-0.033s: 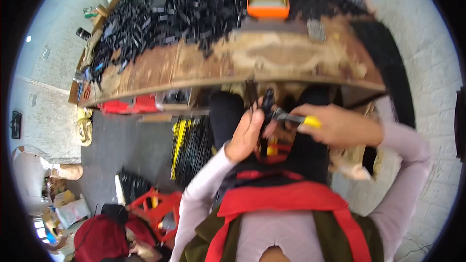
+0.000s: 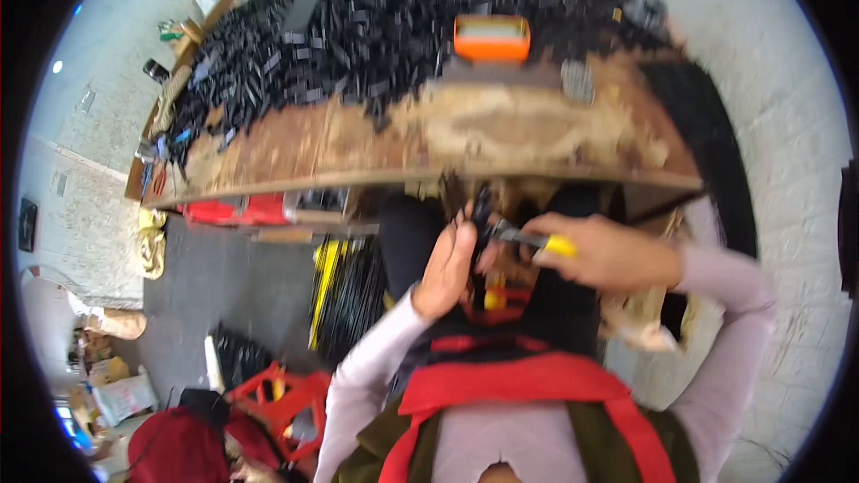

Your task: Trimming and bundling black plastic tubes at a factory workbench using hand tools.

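Note:
My left hand (image 2: 445, 270) is closed around a dark, narrow black piece (image 2: 483, 207), held upright over my lap just below the table edge. Blur hides what kind of piece it is. In my right hand (image 2: 604, 252) is a hand tool that looks like pliers (image 2: 560, 245), with yellow on the handle and a grey metal head. The head points left and meets the black piece close to my left fingers. From this view I cannot tell whether its jaws grip the piece.
A wooden table (image 2: 295, 143) stands before me, heaped with small black pieces (image 2: 358, 36). On it are an orange box (image 2: 490, 51) and a grey block (image 2: 578, 82). Black strips (image 2: 349, 291) lie lower left, near a red stool (image 2: 300, 434). A wall rises at right.
The whole view has shifted, so the table sits lower in the picture. Both hands keep their hold, and the pliers stay at the black piece.

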The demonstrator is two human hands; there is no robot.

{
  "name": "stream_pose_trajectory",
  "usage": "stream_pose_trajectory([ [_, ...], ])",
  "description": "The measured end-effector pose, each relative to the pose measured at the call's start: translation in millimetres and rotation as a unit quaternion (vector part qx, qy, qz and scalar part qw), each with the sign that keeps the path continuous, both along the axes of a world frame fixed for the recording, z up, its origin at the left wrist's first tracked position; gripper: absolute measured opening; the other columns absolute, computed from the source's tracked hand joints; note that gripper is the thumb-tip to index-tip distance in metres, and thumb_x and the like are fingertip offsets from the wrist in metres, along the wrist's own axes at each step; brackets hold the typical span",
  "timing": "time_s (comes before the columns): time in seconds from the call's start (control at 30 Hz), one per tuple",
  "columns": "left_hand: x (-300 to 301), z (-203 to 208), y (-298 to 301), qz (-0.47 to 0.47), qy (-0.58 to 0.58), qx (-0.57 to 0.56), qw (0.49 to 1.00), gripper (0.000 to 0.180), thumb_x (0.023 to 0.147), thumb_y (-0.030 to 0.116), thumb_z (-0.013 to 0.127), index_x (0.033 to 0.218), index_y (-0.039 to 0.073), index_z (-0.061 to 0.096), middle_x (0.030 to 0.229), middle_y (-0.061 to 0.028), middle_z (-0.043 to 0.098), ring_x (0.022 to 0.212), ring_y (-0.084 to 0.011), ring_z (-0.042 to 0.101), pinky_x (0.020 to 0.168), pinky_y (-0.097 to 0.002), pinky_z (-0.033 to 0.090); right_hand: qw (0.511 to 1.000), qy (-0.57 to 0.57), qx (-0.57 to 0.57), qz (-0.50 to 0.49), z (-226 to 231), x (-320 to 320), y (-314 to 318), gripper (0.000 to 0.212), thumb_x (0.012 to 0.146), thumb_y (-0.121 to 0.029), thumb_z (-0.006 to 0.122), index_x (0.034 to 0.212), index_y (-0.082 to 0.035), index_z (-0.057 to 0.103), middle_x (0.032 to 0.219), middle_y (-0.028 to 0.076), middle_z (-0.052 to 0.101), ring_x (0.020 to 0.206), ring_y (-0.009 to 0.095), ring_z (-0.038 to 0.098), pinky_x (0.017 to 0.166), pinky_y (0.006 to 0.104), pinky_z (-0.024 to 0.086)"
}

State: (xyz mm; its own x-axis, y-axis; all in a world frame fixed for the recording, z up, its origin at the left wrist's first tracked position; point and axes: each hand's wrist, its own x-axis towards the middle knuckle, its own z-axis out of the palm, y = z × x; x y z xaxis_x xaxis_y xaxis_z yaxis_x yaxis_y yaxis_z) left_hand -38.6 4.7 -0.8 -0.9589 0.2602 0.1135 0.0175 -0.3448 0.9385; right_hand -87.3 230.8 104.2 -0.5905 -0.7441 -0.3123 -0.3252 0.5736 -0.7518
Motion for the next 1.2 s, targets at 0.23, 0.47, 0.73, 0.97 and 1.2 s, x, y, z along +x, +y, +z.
stream_pose_trajectory([
  [0.23,-36,3,-60,0.271,-0.085,0.002,0.959,0.057,0.103,0.050,0.034,0.117,-0.002,0.051,0.069,-0.0012,0.044,0.059,-0.0115,0.041,0.055,-0.0266,0.037,0.891,0.428,0.136,-0.072,-92,-69,26,0.060,0.087,-0.049,0.063,0.126,-0.006,0.049,0.089,0.016,0.063,0.076,0.033,0.064,0.063,0.0423,0.051],
  [0.47,-9,75,-104,0.415,0.089,0.189,0.885,0.062,0.100,0.056,0.038,0.125,0.001,0.049,0.070,-0.0016,0.043,0.063,-0.0138,0.040,0.064,-0.0291,0.037,0.900,0.354,-0.158,0.198,-111,2,-5,0.044,0.082,-0.021,0.071,0.121,-0.006,0.057,0.109,0.018,0.059,0.091,0.035,0.062,0.080,0.0414,0.052],
  [0.73,-19,-12,-53,0.244,-0.045,0.562,0.789,0.058,0.099,0.052,0.039,0.112,-0.003,0.050,0.077,-0.0051,0.047,0.073,-0.0192,0.048,0.076,-0.0357,0.043,0.751,-0.056,-0.570,-0.330,-108,62,37,0.037,0.082,0.007,0.053,0.119,0.001,0.047,0.106,0.016,0.061,0.072,0.023,0.066,0.061,0.0329,0.057],
  [0.97,-49,-140,9,0.192,-0.355,0.608,0.684,0.078,0.099,0.060,0.022,0.109,-0.012,0.049,0.098,-0.0227,0.063,0.100,-0.0387,0.058,0.100,-0.0541,0.045,0.658,0.082,-0.595,-0.454,-21,79,80,0.035,0.073,0.015,0.048,0.103,-0.001,0.056,0.084,0.009,0.055,0.054,0.012,0.054,0.047,0.0237,0.046],
  [1.2,65,-252,31,-0.102,-0.484,0.313,0.811,0.055,0.102,0.049,0.037,0.112,0.002,0.063,0.098,-0.0119,0.068,0.095,-0.0262,0.064,0.085,-0.0397,0.052,0.876,-0.043,-0.355,-0.323,-42,124,2,0.033,0.072,0.011,0.070,0.102,-0.002,0.066,0.085,0.002,0.059,0.062,0.007,0.058,0.052,0.0199,0.046],
])
